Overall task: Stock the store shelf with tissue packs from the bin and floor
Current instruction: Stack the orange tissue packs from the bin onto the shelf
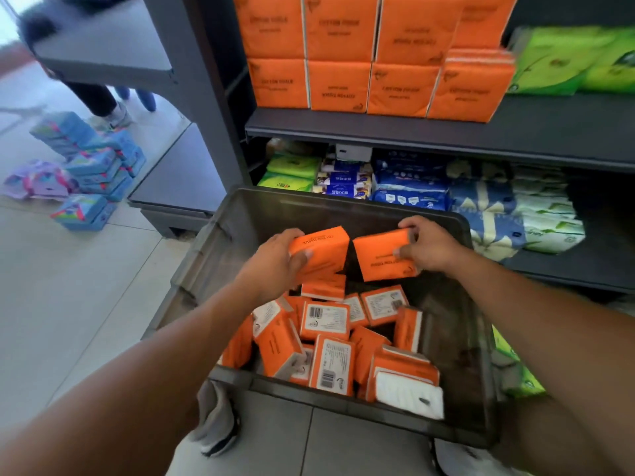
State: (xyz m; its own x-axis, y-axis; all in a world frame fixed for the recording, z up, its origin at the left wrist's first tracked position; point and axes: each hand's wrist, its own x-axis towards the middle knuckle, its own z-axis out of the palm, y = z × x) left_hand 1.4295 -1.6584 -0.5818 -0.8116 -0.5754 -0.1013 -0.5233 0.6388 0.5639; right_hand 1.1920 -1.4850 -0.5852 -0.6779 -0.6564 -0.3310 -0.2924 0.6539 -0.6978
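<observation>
Over the grey bin (343,199) at 6 o'clock, the left hand (275,264) grips 1 orange tissue pack (321,247) and the right hand (431,249) a 2nd pack (379,257), fingers curled round each, likely bound for the shelf (515,134) at 12 o'clock.

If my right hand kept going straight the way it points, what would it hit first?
Probably the orange pack in your left hand, just beyond its own pack; depth is unclear.

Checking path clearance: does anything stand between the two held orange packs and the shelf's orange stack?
Nothing visible does. Left hand and right hand hold the left pack and right pack over the bin; open air reaches the orange stack.
</observation>
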